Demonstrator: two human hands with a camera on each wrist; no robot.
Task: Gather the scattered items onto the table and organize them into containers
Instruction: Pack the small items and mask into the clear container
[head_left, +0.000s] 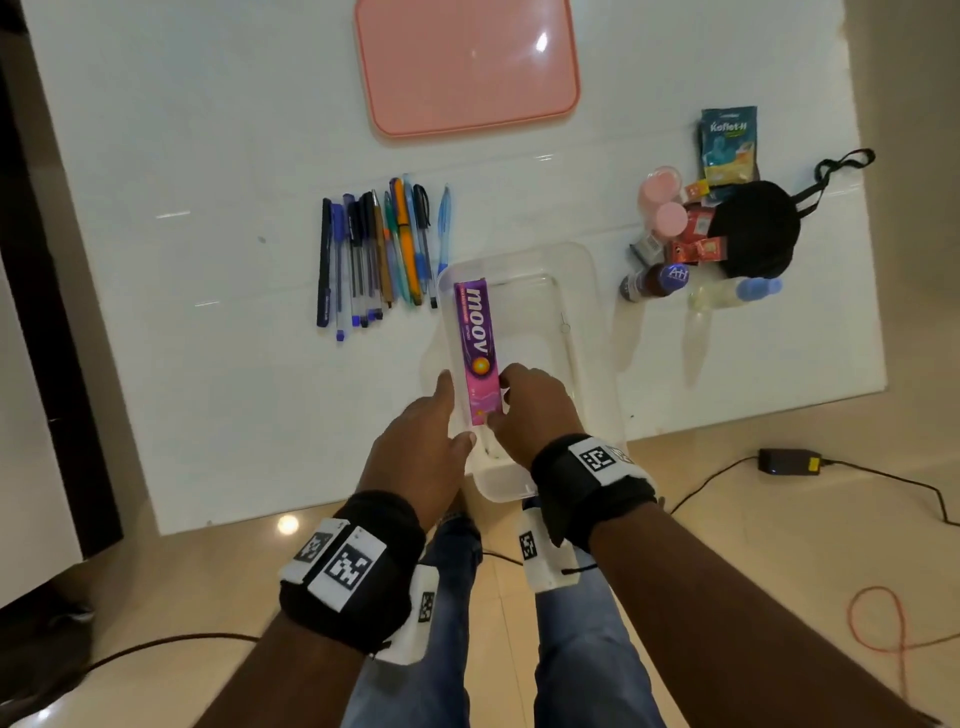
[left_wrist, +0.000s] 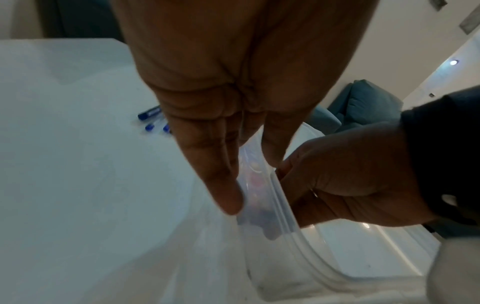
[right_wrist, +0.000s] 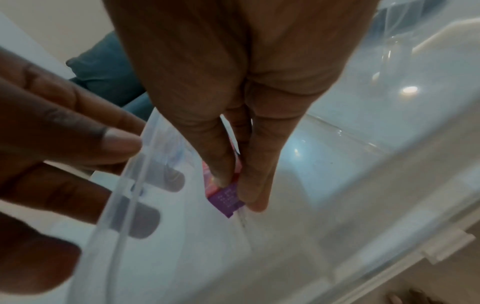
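A clear plastic container (head_left: 582, 291) stands at the table's near edge. Inside it, a purple and pink "moov" box (head_left: 475, 343) lies along the left wall. My right hand (head_left: 501, 402) reaches into the container and pinches the box's near end (right_wrist: 228, 201) between thumb and fingers. My left hand (head_left: 457, 410) holds the left wall from outside. Its straight fingers (left_wrist: 228, 195) lie flat on the wall (left_wrist: 285, 216) and its thumb sits at the rim. Those fingertips show through the plastic (right_wrist: 124, 205) in the right wrist view.
A row of several pens (head_left: 384, 254) lies left of the container. A pink lid (head_left: 467, 67) sits at the far side. To the right are small bottles (head_left: 665, 197), red sachets (head_left: 696, 244), a Koflet packet (head_left: 727, 145) and a black mask (head_left: 753, 228). Cables and an adapter (head_left: 789, 461) lie on the floor.
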